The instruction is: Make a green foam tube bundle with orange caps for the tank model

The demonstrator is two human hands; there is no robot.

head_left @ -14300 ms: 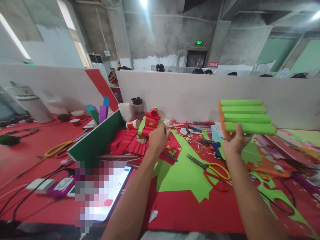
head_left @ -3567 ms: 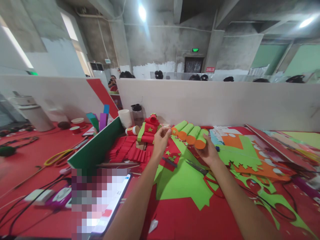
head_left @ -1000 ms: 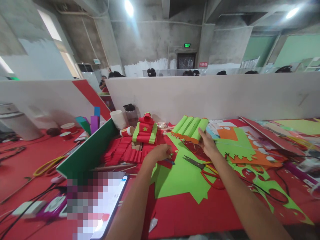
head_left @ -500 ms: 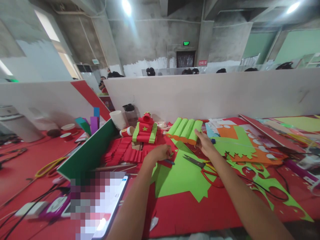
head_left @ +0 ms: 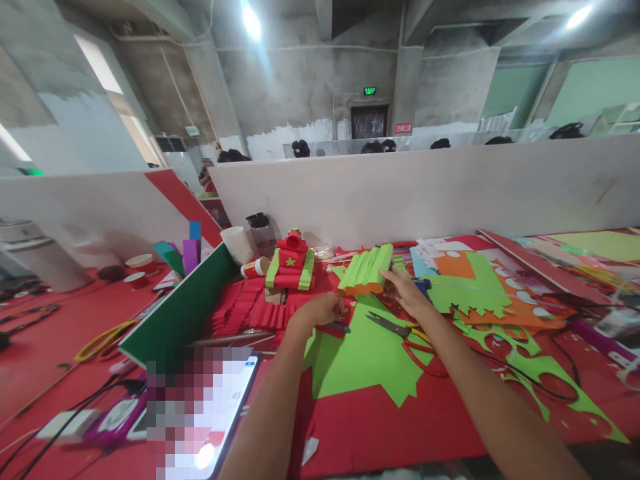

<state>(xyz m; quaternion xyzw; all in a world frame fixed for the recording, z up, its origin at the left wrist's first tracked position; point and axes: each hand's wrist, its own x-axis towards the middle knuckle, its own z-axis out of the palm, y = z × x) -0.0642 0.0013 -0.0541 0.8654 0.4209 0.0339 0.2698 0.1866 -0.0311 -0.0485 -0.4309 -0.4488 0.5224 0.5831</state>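
Observation:
At the right end of a row of green paper rolls (head_left: 367, 267) with orange end discs, my right hand (head_left: 404, 288) grips the last roll. The rolls are bunched close together and tilted. My left hand (head_left: 323, 310) is closed just left of them, its fingertips partly hidden; what it pinches I cannot make out. A blue pen-like stick (head_left: 336, 328) lies below those fingers. Open scissors (head_left: 395, 327) with red and yellow handles rest on a green paper sheet (head_left: 360, 363). Behind my left hand stands a red and green paper tank (head_left: 290, 261) with a yellow star.
Red pleated paper (head_left: 250, 303) lies beside a leaning green board (head_left: 175, 307). A phone (head_left: 235, 400) is at front left. Cut green scraps (head_left: 545, 373) and a cable spread right. A cup (head_left: 237, 244) and bottle (head_left: 261, 232) stand before the white partition (head_left: 400, 193).
The green rolls have squeezed closer together and tilted, with their right end shifting left. My right hand moved slightly left and down with them. My left hand stayed nearly in place.

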